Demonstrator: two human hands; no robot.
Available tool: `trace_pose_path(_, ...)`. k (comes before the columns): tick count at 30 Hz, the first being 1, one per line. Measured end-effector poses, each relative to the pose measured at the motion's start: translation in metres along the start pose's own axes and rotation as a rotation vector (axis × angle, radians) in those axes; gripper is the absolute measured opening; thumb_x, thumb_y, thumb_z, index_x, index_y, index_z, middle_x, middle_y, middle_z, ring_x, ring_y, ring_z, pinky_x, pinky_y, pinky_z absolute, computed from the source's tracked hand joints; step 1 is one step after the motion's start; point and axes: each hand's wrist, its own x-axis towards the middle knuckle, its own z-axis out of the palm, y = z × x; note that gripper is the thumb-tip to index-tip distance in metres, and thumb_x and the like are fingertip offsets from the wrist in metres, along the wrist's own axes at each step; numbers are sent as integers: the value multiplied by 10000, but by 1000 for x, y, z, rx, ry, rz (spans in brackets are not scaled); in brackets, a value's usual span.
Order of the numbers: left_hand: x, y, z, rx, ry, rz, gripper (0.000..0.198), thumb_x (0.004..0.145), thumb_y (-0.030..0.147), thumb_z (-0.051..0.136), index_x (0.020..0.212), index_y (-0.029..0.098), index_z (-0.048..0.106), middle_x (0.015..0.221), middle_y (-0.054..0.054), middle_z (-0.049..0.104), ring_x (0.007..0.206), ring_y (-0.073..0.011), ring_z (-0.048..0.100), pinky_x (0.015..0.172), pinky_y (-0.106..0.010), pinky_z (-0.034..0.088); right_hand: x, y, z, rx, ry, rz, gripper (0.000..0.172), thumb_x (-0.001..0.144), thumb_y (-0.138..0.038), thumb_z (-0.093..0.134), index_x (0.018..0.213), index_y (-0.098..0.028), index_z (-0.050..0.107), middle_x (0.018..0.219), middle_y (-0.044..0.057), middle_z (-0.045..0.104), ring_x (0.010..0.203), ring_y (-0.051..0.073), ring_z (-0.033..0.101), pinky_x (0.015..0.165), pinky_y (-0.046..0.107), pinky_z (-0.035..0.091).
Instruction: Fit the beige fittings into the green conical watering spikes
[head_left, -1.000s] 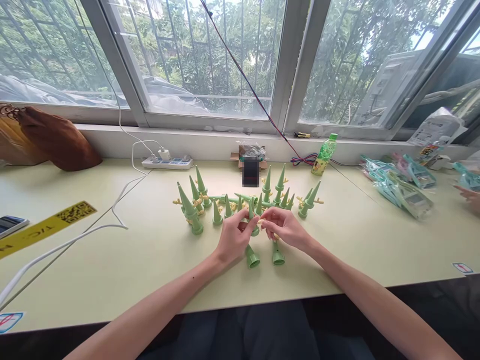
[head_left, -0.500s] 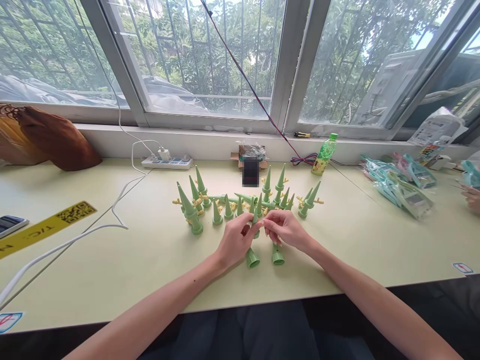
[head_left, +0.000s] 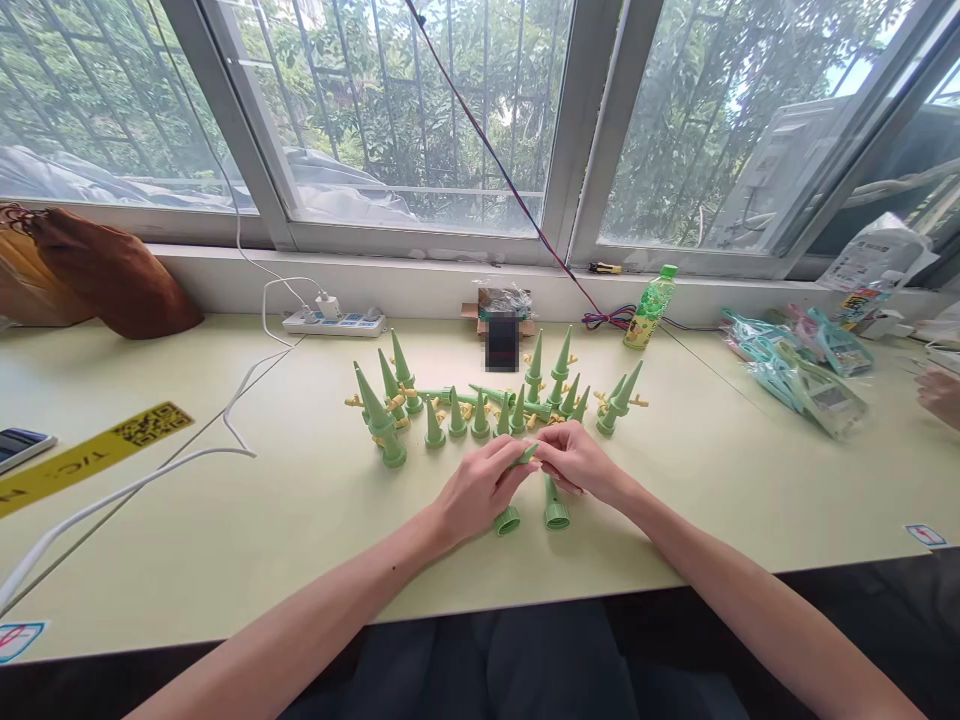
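Observation:
My left hand (head_left: 476, 485) is closed around a green plant watering spike (head_left: 528, 454), now tilted, its pointed end showing past the fingers. Close against it, my right hand (head_left: 581, 462) pinches at the spike; what sits between those fingertips is mostly hidden, with a hint of yellow. Below the hands lie two hollow green tubes with ribbed open ends, one tube (head_left: 508, 521) by the left wrist and another tube (head_left: 556, 512) under the right hand. Behind them several green cone spikes (head_left: 435, 428) stand upright.
Taller spikes with yellow valves (head_left: 382, 420) stand to the left, and more spikes (head_left: 618, 400) to the right. Farther back are a power strip (head_left: 345, 325), a small open box (head_left: 502, 300) and a green drink bottle (head_left: 649, 308). Bagged items (head_left: 802, 370) and another person's hand (head_left: 939, 395) are at right.
The spike in my left hand has tipped from upright to a slant toward the right. My right hand has closed in against it. The other person's hand at right has shifted slightly.

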Motion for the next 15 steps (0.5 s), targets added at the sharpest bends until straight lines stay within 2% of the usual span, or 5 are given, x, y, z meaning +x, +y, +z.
trace_pose_path(3, 0, 0, 1, -17, -23, 26, 147, 982, 239, 463, 991, 192, 602, 797, -30, 579, 650, -117, 502, 604, -231, 418, 1, 0, 0, -14, -4, 6, 435, 880, -461, 591, 560, -191, 473, 430, -70, 409, 268, 52, 329, 262, 198, 191)
trace_pose_path(5, 1, 0, 1, -16, 3, -20, 130, 974, 248, 485, 938, 191, 596, 756, -13, 561, 610, -106, 486, 576, -226, 403, 1, 1, 1, -23, 11, -20, 435, 889, -464, 582, 568, -191, 471, 433, -64, 442, 269, 56, 349, 271, 199, 212)
trace_pose_path(9, 6, 1, 1, -114, 99, -244, 243, 940, 327, 559, 754, 180, 507, 587, 48, 444, 453, -64, 368, 449, -209, 301, 3, 2, 3, -74, 90, -134, 352, 910, -473, 568, 709, -184, 558, 561, -30, 562, 340, 78, 465, 331, 208, 343)
trace_pose_path(12, 9, 3, -2, -316, 112, -431, 289, 920, 400, 581, 748, 189, 486, 494, 79, 365, 375, -58, 348, 378, -199, 253, 3, 3, 4, -165, 105, -236, 272, 918, -451, 577, 881, -186, 624, 668, -5, 601, 445, 100, 527, 423, 227, 436)
trace_pose_path(15, 12, 5, -5, -482, 138, -554, 335, 898, 453, 601, 735, 197, 460, 451, 94, 348, 323, -62, 363, 333, -193, 266, 3, 4, 3, -249, 76, -301, 256, 930, -424, 567, 930, -181, 646, 689, 8, 609, 512, 117, 553, 506, 251, 481)
